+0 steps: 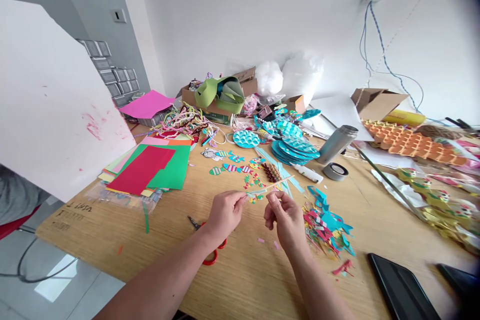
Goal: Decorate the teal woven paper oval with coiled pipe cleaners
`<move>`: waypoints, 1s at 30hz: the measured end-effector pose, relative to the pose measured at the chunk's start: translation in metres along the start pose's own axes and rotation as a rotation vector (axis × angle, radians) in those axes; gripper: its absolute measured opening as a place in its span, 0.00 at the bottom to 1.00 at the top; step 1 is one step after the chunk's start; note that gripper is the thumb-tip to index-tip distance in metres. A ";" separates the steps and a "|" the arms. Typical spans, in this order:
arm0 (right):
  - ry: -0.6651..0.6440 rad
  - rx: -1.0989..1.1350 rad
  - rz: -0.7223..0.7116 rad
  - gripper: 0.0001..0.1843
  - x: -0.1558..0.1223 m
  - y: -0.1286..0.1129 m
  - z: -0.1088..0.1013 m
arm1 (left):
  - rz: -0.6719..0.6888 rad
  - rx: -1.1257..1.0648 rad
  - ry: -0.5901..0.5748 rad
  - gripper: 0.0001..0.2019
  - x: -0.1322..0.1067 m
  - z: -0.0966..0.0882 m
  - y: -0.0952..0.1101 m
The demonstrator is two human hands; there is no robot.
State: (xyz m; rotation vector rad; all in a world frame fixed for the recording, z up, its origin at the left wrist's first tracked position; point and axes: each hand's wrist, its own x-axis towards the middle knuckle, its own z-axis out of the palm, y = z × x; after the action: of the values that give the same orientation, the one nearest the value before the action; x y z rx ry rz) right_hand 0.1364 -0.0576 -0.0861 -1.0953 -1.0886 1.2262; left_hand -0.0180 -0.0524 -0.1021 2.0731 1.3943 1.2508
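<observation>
My left hand (225,212) and my right hand (285,217) are raised over the wooden table (240,270), fingers pinched. Between them runs a thin wooden stick (275,184) with a small coloured paper piece (255,197) at it. My left fingertips pinch the paper end of the stick, my right fingers close near its middle. Red-handled scissors (213,255) lie under my left wrist. Paper fish cut-outs (228,166) lie just beyond the hands. A heap of paper scraps (326,227) sits right of my right hand.
Stacked coloured paper sheets (153,167) lie at the left, beside a big white board (48,105). Blue paper discs (294,147), a metal flask (337,144), a tape roll (335,171) and cardboard boxes (225,95) stand farther back. A dark tablet (401,290) lies at the near right.
</observation>
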 end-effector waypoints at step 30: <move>0.005 -0.136 0.074 0.23 0.002 0.007 0.005 | 0.209 0.452 -0.089 0.09 -0.007 0.001 0.004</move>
State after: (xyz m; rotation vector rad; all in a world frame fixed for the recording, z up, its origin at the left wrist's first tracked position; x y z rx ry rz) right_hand 0.1304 -0.0555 -0.0927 -1.2512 -1.1499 1.2210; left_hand -0.0156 -0.0606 -0.1034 2.5977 1.5634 0.9629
